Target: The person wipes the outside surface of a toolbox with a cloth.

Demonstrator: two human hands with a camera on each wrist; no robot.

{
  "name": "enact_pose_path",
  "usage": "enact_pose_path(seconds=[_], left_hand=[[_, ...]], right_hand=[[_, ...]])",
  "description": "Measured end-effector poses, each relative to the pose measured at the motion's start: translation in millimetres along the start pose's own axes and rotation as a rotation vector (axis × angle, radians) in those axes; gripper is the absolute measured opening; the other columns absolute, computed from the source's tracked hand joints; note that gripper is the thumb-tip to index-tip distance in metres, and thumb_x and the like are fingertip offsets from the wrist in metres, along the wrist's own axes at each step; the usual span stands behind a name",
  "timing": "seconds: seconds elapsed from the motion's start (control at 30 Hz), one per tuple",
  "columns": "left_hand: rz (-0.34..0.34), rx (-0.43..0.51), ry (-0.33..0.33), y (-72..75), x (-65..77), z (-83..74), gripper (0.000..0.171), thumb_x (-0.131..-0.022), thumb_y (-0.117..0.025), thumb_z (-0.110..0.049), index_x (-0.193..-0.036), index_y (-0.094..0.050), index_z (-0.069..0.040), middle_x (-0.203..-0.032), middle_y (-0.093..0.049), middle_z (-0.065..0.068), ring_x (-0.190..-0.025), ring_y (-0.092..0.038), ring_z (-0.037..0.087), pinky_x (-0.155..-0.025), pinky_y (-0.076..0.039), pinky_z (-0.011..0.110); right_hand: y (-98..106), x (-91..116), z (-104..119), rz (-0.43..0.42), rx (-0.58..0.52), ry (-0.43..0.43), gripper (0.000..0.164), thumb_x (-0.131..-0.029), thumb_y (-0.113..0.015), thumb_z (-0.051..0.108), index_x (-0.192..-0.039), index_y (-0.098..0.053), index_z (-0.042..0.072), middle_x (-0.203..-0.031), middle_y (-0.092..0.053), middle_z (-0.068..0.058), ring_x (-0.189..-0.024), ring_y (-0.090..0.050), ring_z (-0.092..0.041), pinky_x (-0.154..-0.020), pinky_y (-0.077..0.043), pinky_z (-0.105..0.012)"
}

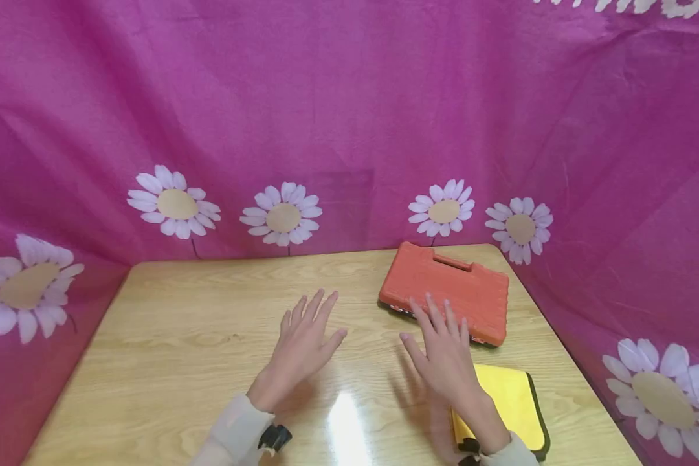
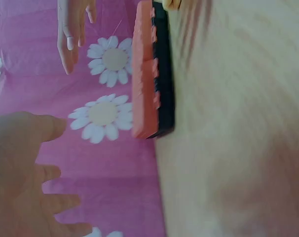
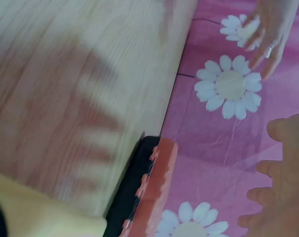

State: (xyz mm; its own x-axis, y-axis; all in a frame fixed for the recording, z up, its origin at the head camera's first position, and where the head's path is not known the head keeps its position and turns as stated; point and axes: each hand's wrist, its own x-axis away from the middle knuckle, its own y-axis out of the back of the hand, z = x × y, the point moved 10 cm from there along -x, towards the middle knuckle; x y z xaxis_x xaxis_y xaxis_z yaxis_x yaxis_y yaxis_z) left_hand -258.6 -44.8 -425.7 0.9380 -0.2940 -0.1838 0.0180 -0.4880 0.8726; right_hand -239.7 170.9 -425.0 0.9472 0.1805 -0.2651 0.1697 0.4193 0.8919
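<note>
Above the middle of the table hovers my left hand (image 1: 300, 346), its fingers spread and holding nothing. My right hand (image 1: 444, 357) is likewise spread and empty, held over the table on the right side. Beyond its fingertips lies a flat orange-red plastic case (image 1: 448, 291) with a cut-out handle. In the left wrist view the case (image 2: 144, 74) shows a black lower half and latches along its side. Under my right wrist is a yellow fabric item (image 1: 509, 401) with a dark edge, partly hidden by the forearm.
The light wooden table (image 1: 198, 323) reaches back to a magenta cloth (image 1: 349, 116) printed with white daisies, which hangs along the back and both sides. The case sits near the table's back right corner. Light glares off the tabletop between the hands.
</note>
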Motion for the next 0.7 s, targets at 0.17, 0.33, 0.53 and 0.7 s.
enact_pose_path(seconds=[0.17,0.33,0.53,0.7], left_hand=[[0.079,0.237,0.035,-26.1,-11.1,3.9,0.065,-0.101,-0.057,-0.037,-0.156,-0.034,-0.012,-0.156,-0.038,0.014,-0.140,-0.035,0.039,-0.111,-0.031,0.058],[0.200,0.520,0.086,-64.2,-30.8,2.7,0.064,-0.103,-0.055,-0.037,-0.155,-0.032,-0.006,-0.149,-0.045,0.019,-0.135,-0.043,0.037,-0.108,-0.038,0.052],[0.246,0.833,0.300,-100.7,-59.0,5.7,0.067,-0.100,-0.059,-0.040,-0.154,-0.034,-0.010,-0.145,-0.049,0.017,-0.130,-0.050,0.035,-0.105,-0.042,0.051],[0.224,0.902,0.354,-114.9,-73.1,1.1,0.076,-0.097,-0.064,-0.041,-0.158,-0.028,-0.012,-0.154,-0.038,0.019,-0.138,-0.038,0.040,-0.110,-0.035,0.054]], right_hand=[[2,1,-22,-0.005,-0.052,-0.022,0.059,-0.104,-0.050,0.042,-0.154,-0.039,0.012,-0.159,-0.027,-0.021,-0.145,-0.018,-0.047,-0.110,-0.014,-0.072],[5,3,-50,-0.015,-0.101,-0.058,0.057,-0.105,-0.050,0.037,-0.151,-0.040,0.006,-0.153,-0.035,-0.027,-0.137,-0.034,-0.049,-0.106,-0.027,-0.070],[6,2,-79,-0.024,-0.088,-0.101,0.052,-0.104,-0.053,0.030,-0.145,-0.046,-0.001,-0.138,-0.051,-0.029,-0.125,-0.047,-0.049,-0.099,-0.037,-0.066],[7,1,-107,-0.034,-0.090,-0.189,0.057,-0.104,-0.054,0.027,-0.144,-0.039,-0.010,-0.138,-0.043,-0.037,-0.130,-0.036,-0.054,-0.105,-0.029,-0.067]])
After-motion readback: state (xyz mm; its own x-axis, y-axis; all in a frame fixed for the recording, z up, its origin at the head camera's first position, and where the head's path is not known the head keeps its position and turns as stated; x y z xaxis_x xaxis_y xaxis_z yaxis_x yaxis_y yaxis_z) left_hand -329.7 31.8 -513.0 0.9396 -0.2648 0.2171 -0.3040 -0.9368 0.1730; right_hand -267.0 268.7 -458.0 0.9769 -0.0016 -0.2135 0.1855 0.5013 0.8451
